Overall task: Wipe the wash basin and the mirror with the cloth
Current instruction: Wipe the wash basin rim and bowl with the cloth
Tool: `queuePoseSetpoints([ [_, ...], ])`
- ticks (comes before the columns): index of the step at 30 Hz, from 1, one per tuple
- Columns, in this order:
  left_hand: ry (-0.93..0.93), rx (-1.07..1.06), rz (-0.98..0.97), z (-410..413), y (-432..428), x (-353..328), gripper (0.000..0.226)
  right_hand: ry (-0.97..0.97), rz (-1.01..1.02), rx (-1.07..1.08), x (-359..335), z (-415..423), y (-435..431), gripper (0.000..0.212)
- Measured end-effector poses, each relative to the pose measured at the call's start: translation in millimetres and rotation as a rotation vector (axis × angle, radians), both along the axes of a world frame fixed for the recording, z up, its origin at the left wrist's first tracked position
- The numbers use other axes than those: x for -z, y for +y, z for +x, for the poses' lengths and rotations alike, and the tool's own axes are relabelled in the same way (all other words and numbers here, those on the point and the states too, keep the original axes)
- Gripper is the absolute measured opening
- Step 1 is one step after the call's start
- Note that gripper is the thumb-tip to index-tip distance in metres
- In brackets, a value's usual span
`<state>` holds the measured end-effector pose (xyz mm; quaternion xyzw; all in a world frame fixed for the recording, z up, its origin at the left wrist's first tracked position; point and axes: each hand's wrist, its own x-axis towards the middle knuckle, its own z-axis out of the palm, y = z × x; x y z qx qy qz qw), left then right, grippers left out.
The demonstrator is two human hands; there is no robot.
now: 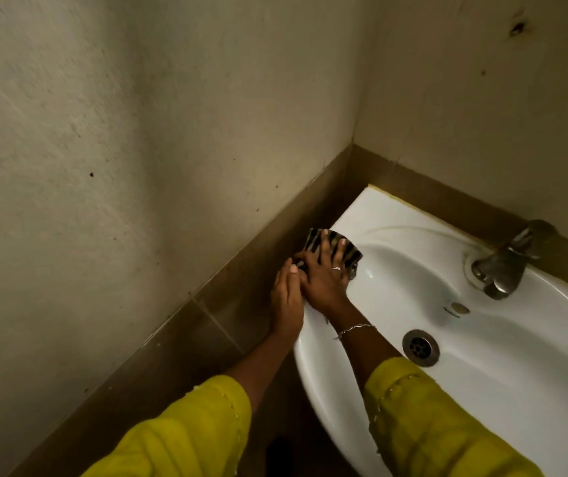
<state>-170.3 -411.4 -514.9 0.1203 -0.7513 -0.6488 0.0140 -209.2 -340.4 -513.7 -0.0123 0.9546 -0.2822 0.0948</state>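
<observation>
A white wash basin is fixed in the corner of a room. A dark striped cloth lies on the basin's left rim. My right hand lies flat on the cloth with fingers spread, pressing it onto the rim. My left hand sits at the rim's outer edge, right beside my right hand, its fingertips touching the cloth's near corner. No mirror is in view.
A metal tap stands at the back of the basin, and a drain sits in the bowl. A brown tiled band runs along both walls, close to the basin's left rim.
</observation>
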Motion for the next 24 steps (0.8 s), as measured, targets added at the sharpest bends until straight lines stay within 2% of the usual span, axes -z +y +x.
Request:
queuePoseSetpoints([
  [3, 0.0, 0.001, 0.071, 4.0, -7.9, 5.4, 0.038, -0.034, -0.024, 0.078, -3.7, 12.6, -13.7, 0.034],
  [7, -0.051, 0.006, 0.106, 12.4, -21.3, 7.1, 0.059, -0.067, 0.006, 0.137, -11.8, 26.2, -30.0, 0.034],
  [10, -0.142, 0.051, 0.08, 15.3, -29.7, 7.2, 0.045, -0.067, 0.014, 0.163, -10.7, 36.9, -37.8, 0.041],
  [14, -0.207, 0.083, 0.136, 22.0, -34.1, 6.7, 0.05, -0.048, 0.068, 0.17, -6.1, 52.5, -44.3, 0.061],
  [18, -0.229, 0.071, 0.154, 34.7, -34.6, 4.2, 0.053, -0.047, 0.076, 0.163, -4.6, 74.0, -46.2, 0.061],
  [24, -0.161, 0.111, 0.179, 57.5, -32.0, -0.5, 0.04, -0.096, 0.144, 0.102, -3.2, 103.5, -42.1, 0.058],
])
